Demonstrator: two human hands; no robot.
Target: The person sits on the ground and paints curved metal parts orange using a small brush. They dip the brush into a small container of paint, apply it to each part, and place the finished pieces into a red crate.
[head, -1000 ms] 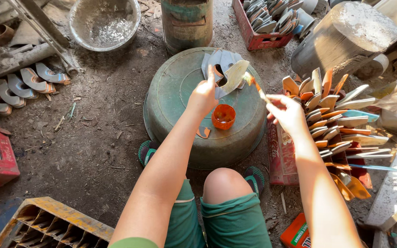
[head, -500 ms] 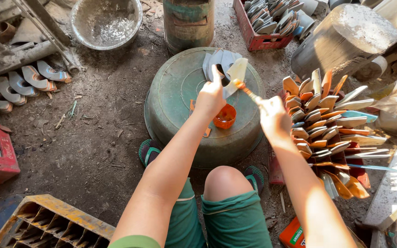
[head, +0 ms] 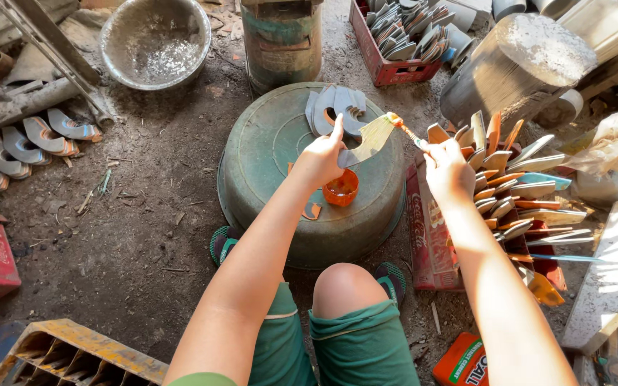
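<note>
Brushing blade (head: pixel 370 140) tip now; right hand (head: pixel 446 169) shifted outward.

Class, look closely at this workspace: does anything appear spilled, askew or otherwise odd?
The big green tub is upside down, its base serving as a worktop. On it stand a small cup of orange paint and a few grey curved pieces. An orange smear marks the tub beside the cup. Nothing looks tipped over.
</note>
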